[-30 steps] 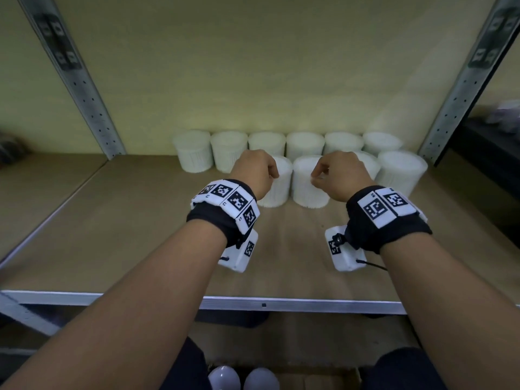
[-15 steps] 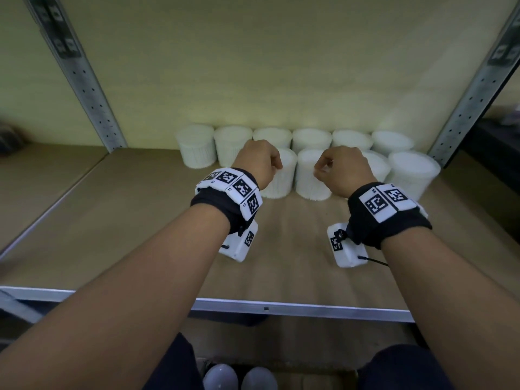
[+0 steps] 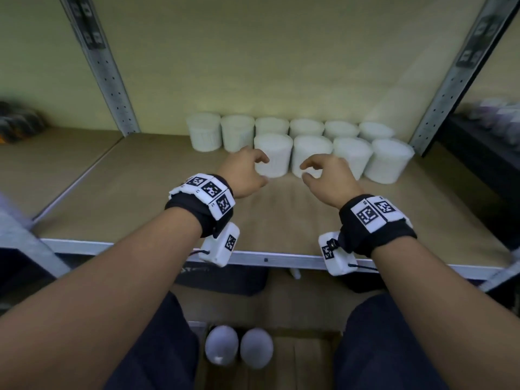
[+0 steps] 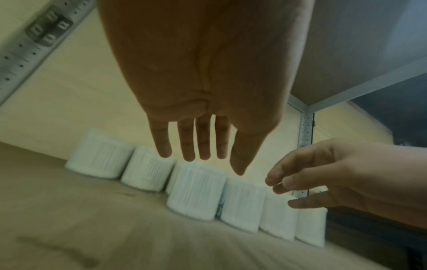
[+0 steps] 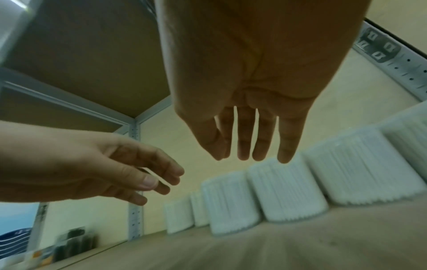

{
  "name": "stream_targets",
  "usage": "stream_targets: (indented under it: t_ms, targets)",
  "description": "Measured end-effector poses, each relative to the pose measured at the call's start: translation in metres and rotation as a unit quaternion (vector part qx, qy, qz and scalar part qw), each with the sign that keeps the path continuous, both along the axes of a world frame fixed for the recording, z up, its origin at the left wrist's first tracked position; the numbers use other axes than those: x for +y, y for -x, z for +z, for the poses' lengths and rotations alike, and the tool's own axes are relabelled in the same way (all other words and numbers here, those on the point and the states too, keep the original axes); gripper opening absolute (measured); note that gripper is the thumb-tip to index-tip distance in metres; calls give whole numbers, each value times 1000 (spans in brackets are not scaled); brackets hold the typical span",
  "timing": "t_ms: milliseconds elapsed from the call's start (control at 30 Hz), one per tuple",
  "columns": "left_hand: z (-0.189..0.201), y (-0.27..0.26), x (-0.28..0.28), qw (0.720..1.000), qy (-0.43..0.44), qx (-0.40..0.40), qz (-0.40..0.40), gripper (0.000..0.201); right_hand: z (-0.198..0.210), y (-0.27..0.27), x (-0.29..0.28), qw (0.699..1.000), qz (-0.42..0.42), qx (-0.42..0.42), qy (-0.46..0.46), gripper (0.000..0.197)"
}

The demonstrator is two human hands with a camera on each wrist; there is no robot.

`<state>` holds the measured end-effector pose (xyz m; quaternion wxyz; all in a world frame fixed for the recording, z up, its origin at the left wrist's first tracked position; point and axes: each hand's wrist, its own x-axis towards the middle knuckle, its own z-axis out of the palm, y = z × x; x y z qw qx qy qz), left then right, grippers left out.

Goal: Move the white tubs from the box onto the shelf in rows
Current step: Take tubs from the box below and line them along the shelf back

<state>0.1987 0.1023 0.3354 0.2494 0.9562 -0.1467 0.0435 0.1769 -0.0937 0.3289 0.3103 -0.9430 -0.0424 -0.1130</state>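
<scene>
Left hand [image 3: 243, 175] and right hand [image 3: 329, 180] hanging spread, empty, beside front-row tubs [image 3: 273, 153]. Careless fingers risk toppling them.

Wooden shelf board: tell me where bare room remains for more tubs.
Bare wooden shelf board lies left of the front row of white ribbed plastic tubs and along the metal front edge. It is crowded at the back right.

The round ribbed plastic tubs [image 3: 272, 154] are white. The flat wooden shelf board [image 3: 140, 192] is tan. The fabric wristbands [image 3: 197, 212] are black with black-and-white square markers.
</scene>
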Motion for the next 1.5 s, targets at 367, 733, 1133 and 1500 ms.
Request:
stream_targets:
  t_ms: [367, 733, 1133, 1500]
  targets:
    - [-34, 112, 51, 998, 10, 58, 20, 43, -31, 95, 50, 998, 56, 1, -15, 20]
    - [-118, 165, 73, 988, -5, 150, 29, 37, -117, 145, 86, 989, 99, 107, 16, 9]
    - [-242, 146, 61, 942, -92, 319, 45, 47, -224, 126, 94, 932, 91, 313, 157, 21]
    - [-369, 142, 64, 887, -217, 408, 18, 70, -342, 132, 108, 859, 115, 445, 227, 70]
